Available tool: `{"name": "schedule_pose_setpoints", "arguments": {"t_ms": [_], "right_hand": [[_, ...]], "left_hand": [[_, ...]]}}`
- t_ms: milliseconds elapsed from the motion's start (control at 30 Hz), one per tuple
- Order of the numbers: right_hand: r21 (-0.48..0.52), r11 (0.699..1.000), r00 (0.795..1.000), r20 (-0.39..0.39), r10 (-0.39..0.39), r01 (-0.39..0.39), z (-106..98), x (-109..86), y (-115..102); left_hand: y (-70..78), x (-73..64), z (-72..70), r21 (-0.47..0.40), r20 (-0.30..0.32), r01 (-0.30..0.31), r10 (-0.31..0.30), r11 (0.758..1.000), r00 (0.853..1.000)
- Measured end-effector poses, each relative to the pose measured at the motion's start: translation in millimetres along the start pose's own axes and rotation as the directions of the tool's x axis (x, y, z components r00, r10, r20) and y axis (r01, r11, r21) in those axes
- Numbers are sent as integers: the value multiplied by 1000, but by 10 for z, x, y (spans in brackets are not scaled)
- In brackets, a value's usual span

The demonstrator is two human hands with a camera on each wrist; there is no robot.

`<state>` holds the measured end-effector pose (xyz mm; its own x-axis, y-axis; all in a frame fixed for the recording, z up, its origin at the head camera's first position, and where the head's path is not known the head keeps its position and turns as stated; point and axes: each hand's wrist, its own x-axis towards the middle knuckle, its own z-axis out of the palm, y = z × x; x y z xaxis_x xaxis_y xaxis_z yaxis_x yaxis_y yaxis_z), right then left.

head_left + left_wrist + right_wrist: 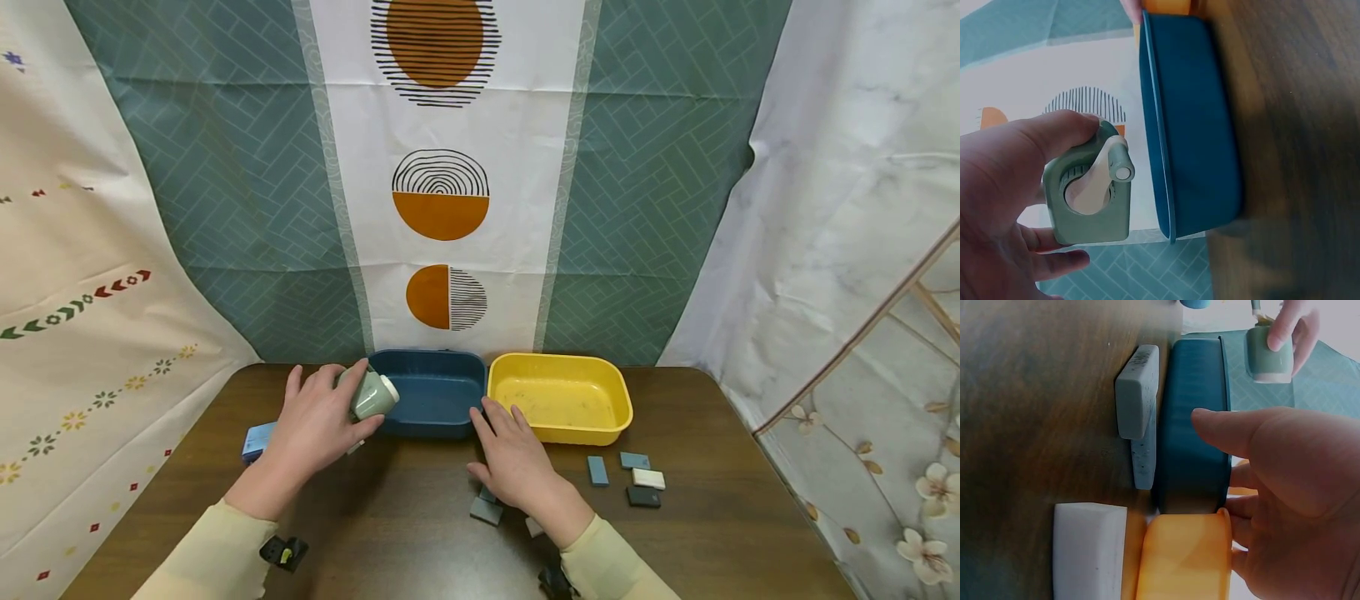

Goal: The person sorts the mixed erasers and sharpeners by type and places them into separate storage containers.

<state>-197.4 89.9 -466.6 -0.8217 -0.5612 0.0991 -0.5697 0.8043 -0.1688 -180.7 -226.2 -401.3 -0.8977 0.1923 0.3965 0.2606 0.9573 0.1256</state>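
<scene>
My left hand holds a green pencil sharpener between thumb and fingers, tilted beside the left end of a dark blue bin. Its pale crank faces the camera in the left wrist view. My right hand has its fingers extended, with the fingertips at the rims where the blue bin meets a yellow bin. In the right wrist view the thumb lies across the blue bin's edge. Below this hand are grey-blue blocks and a pale block, partly hidden in the head view.
Several small blocks lie on the right of the brown table, among them a white block, a black block and a blue block. A light-blue box sits beyond my left wrist. A patterned cloth hangs behind the bins.
</scene>
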Motion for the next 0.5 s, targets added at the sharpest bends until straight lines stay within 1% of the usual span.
{"name": "schedule_pose_setpoints", "arguments": {"t_ms": [167,333,500], "right_hand": [[-6,1000,1000,-13,-7,7,-11,-19,-10],[-31,999,999,-36,-24,22,-24,-34,-24],[-39,999,999,-34,-24,23,-14,-22,-16]], "left_hand": [[3,104,48,6,5,3,-3,1000,1000],[10,176,83,4,2,4,-4,1000,1000],[12,249,126,0,13,7,-7,1000,1000]]}}
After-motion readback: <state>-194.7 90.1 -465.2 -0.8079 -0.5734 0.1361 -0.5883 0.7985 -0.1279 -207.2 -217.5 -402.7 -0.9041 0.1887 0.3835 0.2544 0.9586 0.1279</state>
